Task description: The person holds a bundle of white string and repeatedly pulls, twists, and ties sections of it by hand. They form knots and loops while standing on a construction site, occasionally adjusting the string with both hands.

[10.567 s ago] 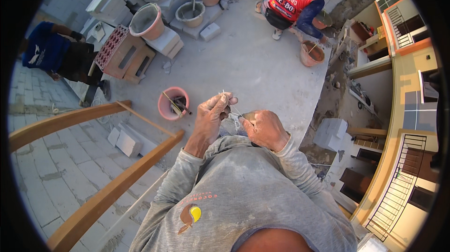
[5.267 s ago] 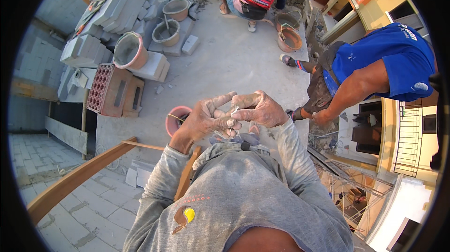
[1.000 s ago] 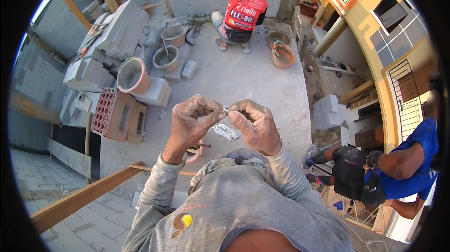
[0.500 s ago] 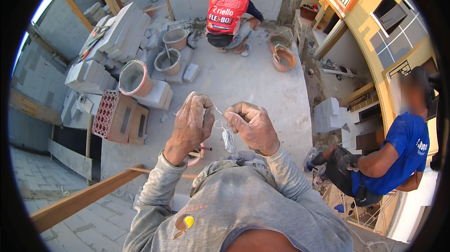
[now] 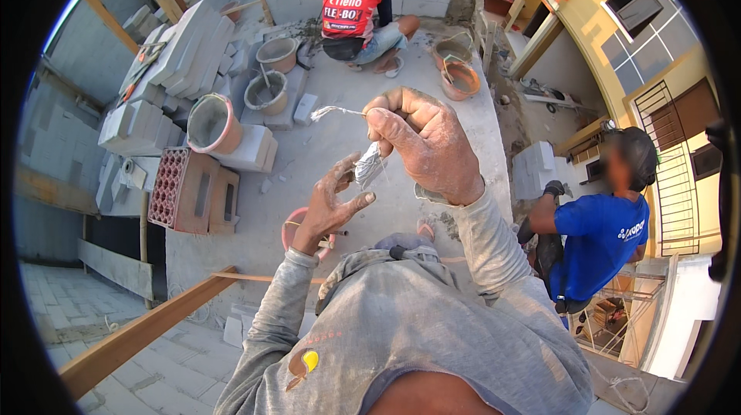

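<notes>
My right hand (image 5: pixel 424 141), dusty with cement, is raised in front of me and pinches a thin white string (image 5: pixel 333 112) that sticks out to the left. Just below it hangs a small silvery wad of the string (image 5: pixel 368 166). My left hand (image 5: pixel 328 210) sits lower, fingers spread, its fingertips touching the wad from the left. Both grey sleeves come up from the lower edge. A pink bucket (image 5: pixel 292 227) lies on the concrete slab (image 5: pixel 340 145) partly hidden behind my left hand.
A red-shirted person (image 5: pixel 353 10) crouches at the far end among several buckets (image 5: pixel 266 91). Grey blocks (image 5: pixel 174 52) and a red hollow brick (image 5: pixel 181 191) lie at left. A person in blue (image 5: pixel 598 233) stands past the slab's right edge. A wooden beam (image 5: pixel 147 330) crosses lower left.
My right hand has risen and pulled the string up and out to the left. My left hand has dropped and its fingers have spread. The person in blue has come up closer at right.
</notes>
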`<state>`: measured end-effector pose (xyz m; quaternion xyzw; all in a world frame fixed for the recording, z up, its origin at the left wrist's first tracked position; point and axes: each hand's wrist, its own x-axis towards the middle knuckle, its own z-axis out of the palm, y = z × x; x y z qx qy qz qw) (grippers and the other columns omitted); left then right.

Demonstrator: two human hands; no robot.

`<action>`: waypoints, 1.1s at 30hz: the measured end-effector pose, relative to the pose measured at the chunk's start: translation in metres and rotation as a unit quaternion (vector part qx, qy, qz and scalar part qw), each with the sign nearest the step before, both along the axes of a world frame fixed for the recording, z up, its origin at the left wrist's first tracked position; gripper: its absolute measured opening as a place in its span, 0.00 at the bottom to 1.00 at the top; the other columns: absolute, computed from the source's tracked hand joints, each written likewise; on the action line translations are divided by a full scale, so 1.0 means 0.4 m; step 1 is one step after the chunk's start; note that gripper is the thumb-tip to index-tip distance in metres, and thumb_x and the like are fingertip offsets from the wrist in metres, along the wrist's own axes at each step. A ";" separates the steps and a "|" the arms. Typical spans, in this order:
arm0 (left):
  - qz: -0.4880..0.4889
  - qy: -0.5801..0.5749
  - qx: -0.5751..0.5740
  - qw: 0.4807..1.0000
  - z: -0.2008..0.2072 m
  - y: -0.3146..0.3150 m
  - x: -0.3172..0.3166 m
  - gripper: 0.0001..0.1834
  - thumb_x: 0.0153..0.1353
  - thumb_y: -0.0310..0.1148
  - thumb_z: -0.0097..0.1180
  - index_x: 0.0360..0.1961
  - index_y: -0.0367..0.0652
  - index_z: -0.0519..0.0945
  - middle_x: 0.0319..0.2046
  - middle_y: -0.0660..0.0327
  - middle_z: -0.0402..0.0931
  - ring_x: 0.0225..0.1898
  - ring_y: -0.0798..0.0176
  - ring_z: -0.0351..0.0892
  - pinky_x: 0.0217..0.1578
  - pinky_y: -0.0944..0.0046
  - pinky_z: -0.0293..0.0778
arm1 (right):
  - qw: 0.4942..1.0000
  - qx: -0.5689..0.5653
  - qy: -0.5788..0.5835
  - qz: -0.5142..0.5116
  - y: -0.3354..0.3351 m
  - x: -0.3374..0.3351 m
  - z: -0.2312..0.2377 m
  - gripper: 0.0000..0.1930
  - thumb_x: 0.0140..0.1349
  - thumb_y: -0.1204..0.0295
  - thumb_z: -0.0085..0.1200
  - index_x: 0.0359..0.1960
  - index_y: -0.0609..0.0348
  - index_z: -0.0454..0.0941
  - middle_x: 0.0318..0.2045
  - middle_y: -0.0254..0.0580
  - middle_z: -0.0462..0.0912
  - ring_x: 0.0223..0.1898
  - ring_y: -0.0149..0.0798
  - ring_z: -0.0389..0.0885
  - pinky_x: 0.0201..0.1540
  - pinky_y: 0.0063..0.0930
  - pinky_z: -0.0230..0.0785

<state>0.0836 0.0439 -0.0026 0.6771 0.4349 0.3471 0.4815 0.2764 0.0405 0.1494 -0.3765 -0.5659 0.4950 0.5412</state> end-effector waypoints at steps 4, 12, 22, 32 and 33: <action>0.045 -0.056 0.095 0.993 -0.027 0.033 0.048 0.30 0.61 0.35 0.69 0.61 0.33 0.75 0.50 0.51 0.82 0.51 0.55 0.84 0.54 0.58 0.79 | 1.000 0.018 0.002 -0.008 0.020 0.010 0.034 0.11 0.71 0.66 0.57 0.39 0.63 0.81 0.28 0.29 0.80 0.27 0.19 0.72 0.30 0.16 0.68; -0.003 -0.038 0.062 0.997 0.024 0.083 0.044 0.21 0.63 0.32 0.68 0.53 0.30 0.81 0.38 0.59 0.84 0.31 0.72 0.79 0.32 0.69 0.77 | 0.933 0.185 -0.156 -0.267 0.098 0.096 0.018 0.11 0.76 0.69 0.45 0.40 0.66 0.72 0.27 0.42 0.85 0.26 0.29 0.83 0.32 0.23 0.77; -0.050 -0.135 -0.037 0.989 0.097 0.066 0.016 0.27 0.65 0.31 0.66 0.60 0.27 0.74 0.43 0.54 0.84 0.46 0.67 0.83 0.47 0.67 0.80 | 0.906 0.156 -0.257 -0.296 0.149 0.228 -0.042 0.11 0.73 0.68 0.48 0.39 0.66 0.74 0.19 0.36 0.79 0.18 0.29 0.76 0.24 0.25 0.70; -0.085 -0.228 -0.089 0.966 0.119 0.051 0.004 0.23 0.65 0.29 0.65 0.58 0.32 0.74 0.47 0.55 0.82 0.49 0.66 0.82 0.51 0.66 0.80 | 0.925 0.094 -0.259 -0.263 0.247 0.288 -0.151 0.11 0.72 0.67 0.53 0.36 0.62 0.77 0.23 0.34 0.78 0.26 0.26 0.75 0.31 0.26 0.70; -0.080 -0.235 -0.091 0.964 0.121 0.048 0.004 0.23 0.65 0.29 0.65 0.57 0.32 0.74 0.47 0.55 0.82 0.49 0.67 0.82 0.51 0.66 0.80 | 0.930 0.081 -0.249 -0.258 0.245 0.284 -0.155 0.11 0.72 0.66 0.52 0.36 0.62 0.77 0.23 0.32 0.77 0.25 0.26 0.74 0.31 0.25 0.69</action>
